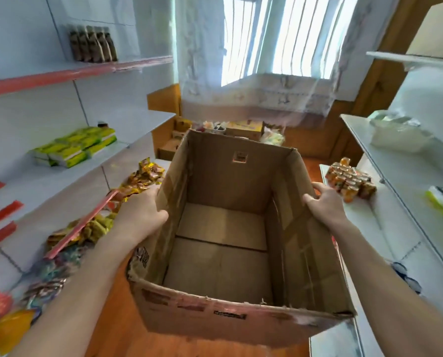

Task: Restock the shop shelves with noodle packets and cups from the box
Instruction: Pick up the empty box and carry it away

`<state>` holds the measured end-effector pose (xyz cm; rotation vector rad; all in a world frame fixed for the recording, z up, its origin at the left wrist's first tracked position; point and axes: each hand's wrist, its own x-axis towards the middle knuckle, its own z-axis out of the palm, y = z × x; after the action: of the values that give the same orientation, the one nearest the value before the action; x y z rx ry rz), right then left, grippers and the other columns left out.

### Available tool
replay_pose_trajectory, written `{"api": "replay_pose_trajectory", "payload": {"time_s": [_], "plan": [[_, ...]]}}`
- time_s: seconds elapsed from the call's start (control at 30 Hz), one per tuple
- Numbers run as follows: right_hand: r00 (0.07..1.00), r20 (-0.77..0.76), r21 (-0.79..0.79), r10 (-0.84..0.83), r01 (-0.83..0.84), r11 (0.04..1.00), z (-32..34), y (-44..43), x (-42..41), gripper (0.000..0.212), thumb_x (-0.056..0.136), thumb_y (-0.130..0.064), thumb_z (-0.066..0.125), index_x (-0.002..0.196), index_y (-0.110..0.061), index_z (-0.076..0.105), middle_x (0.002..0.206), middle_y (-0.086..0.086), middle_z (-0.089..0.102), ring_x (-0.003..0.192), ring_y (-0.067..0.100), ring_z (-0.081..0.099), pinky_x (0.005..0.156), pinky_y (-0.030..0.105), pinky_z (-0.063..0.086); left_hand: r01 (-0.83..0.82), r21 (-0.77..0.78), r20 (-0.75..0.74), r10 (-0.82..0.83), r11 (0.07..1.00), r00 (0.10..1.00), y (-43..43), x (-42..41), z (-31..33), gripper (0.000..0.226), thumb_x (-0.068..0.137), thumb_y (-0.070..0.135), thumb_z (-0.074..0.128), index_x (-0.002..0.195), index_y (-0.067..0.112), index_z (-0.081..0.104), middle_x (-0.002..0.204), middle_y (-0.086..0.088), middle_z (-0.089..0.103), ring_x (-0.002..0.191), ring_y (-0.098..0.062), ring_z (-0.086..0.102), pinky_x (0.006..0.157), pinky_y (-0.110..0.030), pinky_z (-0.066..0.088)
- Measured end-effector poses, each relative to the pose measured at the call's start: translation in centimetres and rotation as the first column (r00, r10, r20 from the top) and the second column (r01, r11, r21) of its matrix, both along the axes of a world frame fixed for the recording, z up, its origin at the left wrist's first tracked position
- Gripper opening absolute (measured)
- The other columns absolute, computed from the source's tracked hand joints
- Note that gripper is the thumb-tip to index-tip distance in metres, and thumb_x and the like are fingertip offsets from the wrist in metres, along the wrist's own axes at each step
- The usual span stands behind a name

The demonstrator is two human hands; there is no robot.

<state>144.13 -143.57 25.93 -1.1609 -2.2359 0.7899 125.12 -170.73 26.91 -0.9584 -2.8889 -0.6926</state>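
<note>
Between white shelves [143,123], left hand [140,215] and right hand [323,204] each grip a rim of the frayed rectangular cardboard box [228,181].

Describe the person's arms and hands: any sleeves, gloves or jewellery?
No sleeves show anywhere up to the frame's edge. The left hand and right hand wear no gloves, and no watch, bracelet or ring is visible.

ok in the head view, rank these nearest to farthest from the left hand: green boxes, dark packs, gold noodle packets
1. gold noodle packets, lower left shelf, right beside the left hand gripping the box
2. green boxes, middle left shelf
3. dark packs, top left shelf
</note>
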Motion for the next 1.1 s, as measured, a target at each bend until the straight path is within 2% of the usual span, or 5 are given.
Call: {"api": "replay_pose_trajectory", "payload": {"time_s": [0.23, 0.53, 0.7, 0.93, 1.1], "plan": [[0.997, 0.008, -0.018, -0.076, 0.076, 0.997, -0.6, 15.1, -9.1, 0.043, 0.09, -0.012, 0.052, 0.132, -0.002, 0.047, 0.132, 0.016, 0.054, 0.117, 0.033, 0.052, 0.095, 0.035, 0.043, 0.072, -0.023, 0.052, -0.071, 0.997, 0.996, 16.4, -10.7, -0.8, 0.042, 0.082, 0.014, 0.058, 0.124, 0.008, 0.053, 0.11, -0.014, 0.063, 0.099, -0.029, 0.058, 0.07, -0.028, 0.04], [0.994, 0.041, 0.0, -0.101, 0.101, 0.995, 0.4, 32.5, -22.4, 0.043, 0.091, -0.016, 0.051, 0.132, -0.005, 0.046, 0.13, 0.016, 0.055, 0.116, 0.033, 0.054, 0.096, 0.041, 0.044, 0.097, 0.02, 0.111, -0.098, 0.995, 0.989, 34.3, -25.7, -1.3, 0.045, 0.082, 0.014, 0.057, 0.127, 0.01, 0.051, 0.112, -0.013, 0.063, 0.102, -0.03, 0.058, 0.081, -0.037, 0.049], [0.989, 0.057, 0.002, -0.135, 0.136, 0.991, -0.8, 42.6, -31.5, 0.046, 0.092, -0.019, 0.051, 0.135, -0.007, 0.043, 0.135, 0.014, 0.051, 0.121, 0.032, 0.05, 0.099, 0.041, 0.043, 0.141, 0.018, 0.118, -0.142, 0.99, 0.983, 45.1, -35.7, -2.2, 0.036, 0.083, 0.014, 0.056, 0.119, 0.011, 0.054, 0.097, -0.008, 0.064, 0.088, -0.023, 0.058, 0.065, -0.027, 0.043], [0.975, 0.05, -0.02, -0.217, 0.218, 0.976, -0.2, 55.5, -42.5, 0.045, 0.094, -0.018, 0.05, 0.137, -0.006, 0.04, 0.137, 0.013, 0.05, 0.122, 0.031, 0.05, 0.094, 0.034, 0.045, 0.204, -0.01, 0.12, -0.202, 0.979, 0.972, 60.2, -47.7, -0.7, 0.05, 0.085, 0.015, 0.056, 0.134, 0.011, 0.045, 0.126, -0.01, 0.059, 0.115, -0.028, 0.055, 0.093, -0.034, 0.045], [0.964, 0.027, -0.017, -0.266, 0.267, 0.964, -0.4, 65.8, -48.9, 0.045, 0.093, -0.019, 0.051, 0.136, -0.007, 0.042, 0.135, 0.013, 0.051, 0.12, 0.031, 0.052, 0.093, 0.035, 0.046, 0.251, -0.007, 0.128, -0.248, 0.968, 0.96, 71.0, -55.0, -0.1, 0.043, 0.087, 0.015, 0.055, 0.129, 0.01, 0.047, 0.117, -0.011, 0.062, 0.107, -0.027, 0.059, 0.09, -0.034, 0.048]]}}
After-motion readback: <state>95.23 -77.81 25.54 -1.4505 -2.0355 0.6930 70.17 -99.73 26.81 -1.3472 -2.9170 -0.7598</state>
